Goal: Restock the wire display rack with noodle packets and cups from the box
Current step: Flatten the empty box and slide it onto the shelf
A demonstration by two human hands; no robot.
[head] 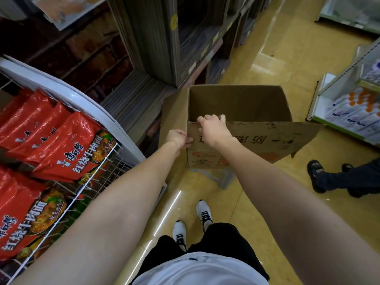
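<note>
Both hands are gripping the box (236, 103) near rim, at twelve o'clock: left hand (178, 138) pinching its corner, right hand (213, 128) curling over the edge. Perched on a stool (218, 177), it is probably risking tipping if pulled; the wire display rack (98, 167) is sitting at nine o'clock.

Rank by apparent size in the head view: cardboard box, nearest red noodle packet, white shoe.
1. cardboard box
2. red noodle packet, partly cut off and nearer the camera, so unsure
3. white shoe

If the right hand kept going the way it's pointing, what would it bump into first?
The right hand grips the near rim of the open brown cardboard box, fingers hooked over it. Straight on, it would probably meet the box's inner far wall first; nothing shows in between, though depth is unclear.
</note>
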